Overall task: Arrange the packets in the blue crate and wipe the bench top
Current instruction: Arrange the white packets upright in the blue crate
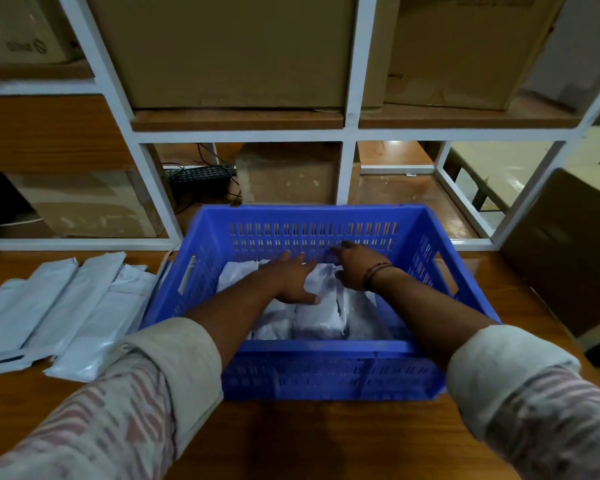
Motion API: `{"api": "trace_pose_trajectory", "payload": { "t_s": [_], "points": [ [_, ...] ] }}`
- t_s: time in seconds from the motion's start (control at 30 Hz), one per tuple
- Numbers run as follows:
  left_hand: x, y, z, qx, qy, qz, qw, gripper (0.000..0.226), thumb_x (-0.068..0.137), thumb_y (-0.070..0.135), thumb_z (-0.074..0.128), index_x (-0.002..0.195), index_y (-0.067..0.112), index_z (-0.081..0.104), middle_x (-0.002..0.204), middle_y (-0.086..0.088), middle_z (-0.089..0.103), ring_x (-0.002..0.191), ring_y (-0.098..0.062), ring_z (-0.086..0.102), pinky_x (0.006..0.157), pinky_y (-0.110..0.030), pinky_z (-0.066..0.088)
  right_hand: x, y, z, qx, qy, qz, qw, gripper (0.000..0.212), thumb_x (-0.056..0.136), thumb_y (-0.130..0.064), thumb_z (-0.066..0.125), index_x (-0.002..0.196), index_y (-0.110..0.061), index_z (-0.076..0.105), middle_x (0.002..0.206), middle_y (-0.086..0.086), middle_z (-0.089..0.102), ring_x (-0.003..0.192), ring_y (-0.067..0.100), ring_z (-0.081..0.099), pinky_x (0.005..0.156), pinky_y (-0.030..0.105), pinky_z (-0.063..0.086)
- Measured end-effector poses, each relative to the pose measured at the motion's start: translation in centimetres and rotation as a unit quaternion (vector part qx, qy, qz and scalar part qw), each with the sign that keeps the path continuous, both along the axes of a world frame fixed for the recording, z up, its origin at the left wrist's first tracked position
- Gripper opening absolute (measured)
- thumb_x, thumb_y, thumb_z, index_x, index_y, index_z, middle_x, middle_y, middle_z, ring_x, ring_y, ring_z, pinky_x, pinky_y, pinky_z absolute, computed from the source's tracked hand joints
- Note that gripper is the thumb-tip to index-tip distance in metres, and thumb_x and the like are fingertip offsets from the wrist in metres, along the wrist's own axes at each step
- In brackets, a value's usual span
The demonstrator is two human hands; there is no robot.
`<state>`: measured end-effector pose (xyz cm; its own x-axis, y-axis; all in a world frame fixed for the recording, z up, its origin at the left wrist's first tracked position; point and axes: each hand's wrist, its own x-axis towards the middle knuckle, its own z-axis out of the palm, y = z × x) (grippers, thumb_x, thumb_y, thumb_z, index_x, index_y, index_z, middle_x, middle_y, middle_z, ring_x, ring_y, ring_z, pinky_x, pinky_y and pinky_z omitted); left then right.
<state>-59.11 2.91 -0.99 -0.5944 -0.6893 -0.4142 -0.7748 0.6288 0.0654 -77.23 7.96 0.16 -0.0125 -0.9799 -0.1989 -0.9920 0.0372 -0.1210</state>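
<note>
A blue slotted plastic crate [326, 368] stands on the wooden bench top [326, 438] in front of me. Several white packets [317, 317] lie side by side on its floor. Both my hands are inside the crate. My left hand [291, 280] rests flat on the packets with fingers spread. My right hand [355, 266], with a thread band at the wrist, lies palm down on the packets near the far wall, fingers apart. Neither hand grips anything. More long white packets [66, 306] lie in a row on the bench to the left of the crate.
A white metal shelf frame [349, 133] rises behind the crate, holding cardboard boxes [229, 46]. A black device with cables [198, 178] sits on the lower shelf. Another cardboard box [568, 251] stands on the bench at the right.
</note>
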Motion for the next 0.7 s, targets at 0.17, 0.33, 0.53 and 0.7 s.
{"api": "trace_pose_trajectory", "payload": {
  "t_s": [0.17,0.33,0.53,0.7],
  "points": [
    [3.1,0.1,3.7,-0.097,-0.001,-0.023,0.995,0.093,0.087,0.069,0.057,0.16,0.03,0.014,0.168,-0.005,0.004,0.154,-0.035,0.001,0.121,-0.053,0.018,2.3,0.3,2.6,-0.036,0.033,0.006,0.999,0.059,0.089,-0.033,0.061,0.143,-0.02,0.042,0.14,0.011,0.047,0.124,0.036,0.051,0.095,0.05,0.052],
    [7.6,-1.6,6.3,-0.142,0.043,0.005,0.989,0.087,0.088,0.068,0.055,0.158,0.034,0.018,0.168,-0.007,0.006,0.153,-0.037,0.002,0.122,-0.053,0.015,6.6,0.3,5.3,-0.092,0.063,-0.033,0.993,0.084,0.09,-0.04,0.062,0.157,-0.02,0.017,0.163,0.014,0.015,0.143,0.041,0.027,0.11,0.054,0.037],
    [15.7,-3.5,8.6,-0.187,0.13,0.041,0.973,0.082,0.09,0.064,0.055,0.158,0.034,0.021,0.168,-0.004,0.008,0.153,-0.036,0.001,0.121,-0.054,0.017,15.0,-1.0,7.5,-0.145,0.04,-0.068,0.986,0.091,0.094,-0.053,0.055,0.16,-0.021,0.001,0.166,0.014,-0.007,0.151,0.043,-0.002,0.118,0.056,0.016],
    [26.7,-5.3,8.9,-0.202,0.18,0.063,0.96,0.079,0.09,0.06,0.055,0.157,0.027,0.026,0.165,-0.007,0.021,0.152,-0.035,0.013,0.122,-0.045,0.019,24.4,-3.1,6.8,-0.145,0.011,-0.074,0.987,0.089,0.093,-0.055,0.054,0.16,-0.022,0.004,0.166,0.013,-0.004,0.15,0.044,0.0,0.117,0.057,0.019]
  ]
}}
